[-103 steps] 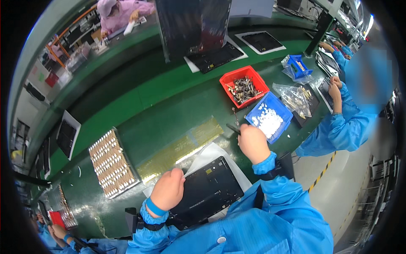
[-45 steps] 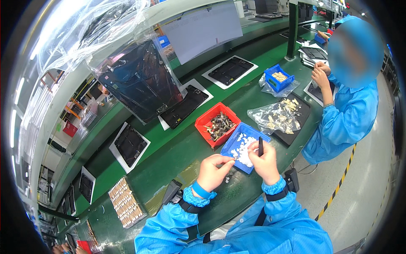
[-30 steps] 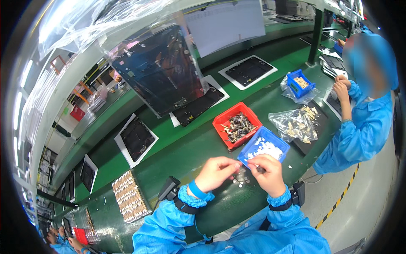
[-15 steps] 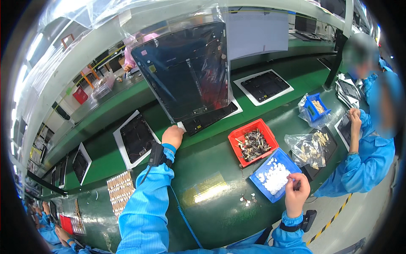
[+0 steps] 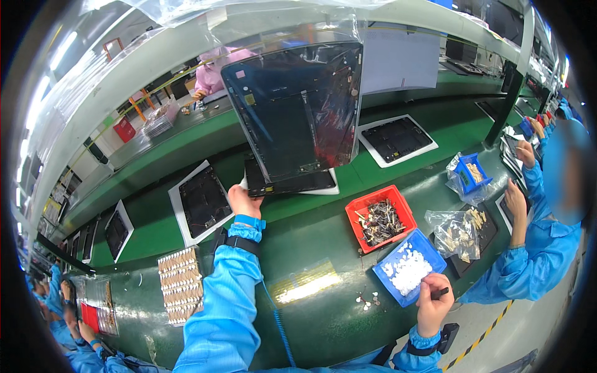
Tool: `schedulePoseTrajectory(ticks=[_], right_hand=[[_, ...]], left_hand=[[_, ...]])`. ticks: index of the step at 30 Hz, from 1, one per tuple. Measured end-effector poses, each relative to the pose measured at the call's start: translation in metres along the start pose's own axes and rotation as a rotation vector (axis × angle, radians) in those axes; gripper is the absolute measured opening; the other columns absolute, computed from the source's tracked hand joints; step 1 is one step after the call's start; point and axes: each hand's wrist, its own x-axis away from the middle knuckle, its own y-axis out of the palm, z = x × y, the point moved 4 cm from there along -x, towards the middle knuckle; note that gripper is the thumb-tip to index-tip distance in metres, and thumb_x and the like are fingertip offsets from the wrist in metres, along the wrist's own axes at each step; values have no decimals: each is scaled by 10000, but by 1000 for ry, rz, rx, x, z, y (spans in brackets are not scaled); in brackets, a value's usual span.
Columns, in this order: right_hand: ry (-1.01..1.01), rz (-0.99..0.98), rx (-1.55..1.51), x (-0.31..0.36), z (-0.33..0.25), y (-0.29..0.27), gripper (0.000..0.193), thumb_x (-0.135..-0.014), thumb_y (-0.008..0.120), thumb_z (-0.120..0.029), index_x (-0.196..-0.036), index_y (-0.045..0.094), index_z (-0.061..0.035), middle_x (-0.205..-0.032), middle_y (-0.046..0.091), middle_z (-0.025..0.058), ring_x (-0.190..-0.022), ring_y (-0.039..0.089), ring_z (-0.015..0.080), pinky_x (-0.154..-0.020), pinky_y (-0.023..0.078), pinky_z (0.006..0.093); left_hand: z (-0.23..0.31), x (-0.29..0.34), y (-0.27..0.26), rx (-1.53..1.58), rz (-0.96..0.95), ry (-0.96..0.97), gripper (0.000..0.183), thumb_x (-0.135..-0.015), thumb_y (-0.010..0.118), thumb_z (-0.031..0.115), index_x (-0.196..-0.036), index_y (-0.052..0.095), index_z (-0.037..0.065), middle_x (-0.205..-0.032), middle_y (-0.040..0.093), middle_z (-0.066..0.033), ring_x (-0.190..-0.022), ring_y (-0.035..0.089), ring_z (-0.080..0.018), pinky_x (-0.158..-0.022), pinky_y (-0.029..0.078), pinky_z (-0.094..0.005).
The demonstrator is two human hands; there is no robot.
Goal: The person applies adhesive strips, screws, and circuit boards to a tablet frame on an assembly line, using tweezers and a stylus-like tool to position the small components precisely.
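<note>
At the left end of a flat black panel (image 5: 292,183), my left hand (image 5: 246,202) closes on its edge. This panel lies over a white sheet (image 5: 328,190) on the green bench, and its far part is hidden behind a large hanging panel (image 5: 301,115) in clear plastic. My right hand (image 5: 433,306) is pinched around a short black rod-shaped tool (image 5: 440,292). It is over the near right corner of a blue tray (image 5: 387,281) of small white pieces (image 5: 407,267). A red bin (image 5: 354,208) of thin dark and pale strips stands behind that tray.
Other black panels (image 5: 202,202) (image 5: 397,138) lie on white sheets along the bench. A card of small parts (image 5: 180,283) is beside my left sleeve. A plastic bag (image 5: 451,233) and a small blue bin (image 5: 466,177) stand right, near a co-worker's hands (image 5: 516,202).
The black panel has shifted left with my left hand, which now grips its left end. The pale piece at those fingertips no longer shows. My right hand stays by the blue tray.
</note>
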Motion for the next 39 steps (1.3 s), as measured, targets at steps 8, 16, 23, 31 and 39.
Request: schedulePoseTrajectory(ticks=[8, 16, 23, 31, 39], right_hand=[[52, 13, -13, 18, -22, -6, 97, -763, 573, 64, -848, 576, 16, -928, 564, 113, -562, 501, 69, -420, 390, 167], [-77, -61, -40, 36, -39, -10, 82, -773, 572, 53, -842, 582, 10, -926, 564, 99, -531, 490, 59, -404, 379, 164], [180, -64, -180, 53, -47, -7, 74, -774, 570, 59, -834, 591, 22, -892, 578, 91, -478, 474, 63, -420, 380, 176], [297, -630, 38, 100, -34, 39, 56, -747, 636, -27, -796, 624, -1, -770, 598, 51, -585, 531, 98, -521, 423, 235], [90, -1145, 469, 159, -15, 73, 187, -713, 664, -177, -776, 639, -3, -720, 607, 159, -683, 584, 333, -604, 460, 391]], left_hand=[[48, 51, 10, -134, 419, 624, 659, -796, 603, 6, -1331, 223, 69, -1214, 466, -145, -902, 552, -208, -677, 486, -350], [209, 213, 25, -566, -345, 893, 204, -842, 576, 44, -1031, 540, -26, -940, 613, -66, -833, 564, -122, -762, 441, -248], [155, 266, 45, -938, -941, 24, 300, -839, 583, 157, -1078, 531, -16, -973, 566, -57, -943, 514, -152, -844, 411, -281], [-28, 279, -1, -1382, -1213, 14, 371, -810, 600, 318, -957, 545, -18, -895, 555, -214, -846, 545, -353, -741, 443, -394], [-31, 288, -7, -1554, -1025, 352, 376, -735, 647, 334, -960, 585, 40, -899, 572, -157, -835, 563, -344, -718, 459, -410]])
